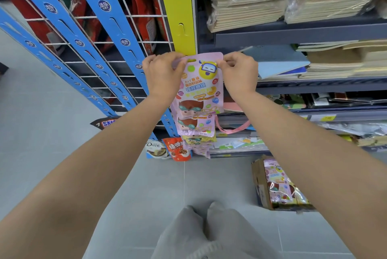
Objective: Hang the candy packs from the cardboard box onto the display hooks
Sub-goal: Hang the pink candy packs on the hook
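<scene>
- Left hand, right hand pinch glossy pink pack's top corners at yellow strip's lower end.
- Cardboard box on floor, packs inside.

Hands: two, the left hand and the right hand.

Held pack: one.

Hung packs below it: at least three, overlapping; the exact count cannot be told.

Box: one, near right on the floor. The boxed packs overlap and cannot be counted.

Yellow strip: one.

Blue strips: three, the left strip, the middle strip and the right strip.

Wire grid: one.

Loose bags on the far floor: three, a Dove bag, a red bag and a Snickers bag.

Pink strap: one.

Shelf boards at right: at least three.

Wrapped bundles on the top board: at least two.

Legs: two.
</scene>
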`<control>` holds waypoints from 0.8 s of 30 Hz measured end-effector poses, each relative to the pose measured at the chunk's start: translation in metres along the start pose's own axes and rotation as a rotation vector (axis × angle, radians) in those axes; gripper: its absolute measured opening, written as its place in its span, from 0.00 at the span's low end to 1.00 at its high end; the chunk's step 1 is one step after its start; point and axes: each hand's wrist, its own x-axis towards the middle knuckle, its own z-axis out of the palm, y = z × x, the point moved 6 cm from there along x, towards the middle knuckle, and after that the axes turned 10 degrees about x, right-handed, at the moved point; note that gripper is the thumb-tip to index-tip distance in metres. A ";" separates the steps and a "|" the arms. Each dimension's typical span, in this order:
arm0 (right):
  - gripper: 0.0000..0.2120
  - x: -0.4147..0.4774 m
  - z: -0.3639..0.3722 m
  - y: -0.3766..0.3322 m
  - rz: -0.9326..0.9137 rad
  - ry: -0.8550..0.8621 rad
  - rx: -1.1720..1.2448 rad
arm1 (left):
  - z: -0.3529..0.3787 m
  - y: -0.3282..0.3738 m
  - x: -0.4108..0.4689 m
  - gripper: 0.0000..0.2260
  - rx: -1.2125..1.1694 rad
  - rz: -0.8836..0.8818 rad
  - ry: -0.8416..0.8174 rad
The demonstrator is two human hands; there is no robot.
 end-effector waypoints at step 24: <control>0.09 -0.002 0.008 -0.010 0.001 -0.017 -0.076 | 0.016 -0.009 0.007 0.11 -0.065 -0.404 -0.384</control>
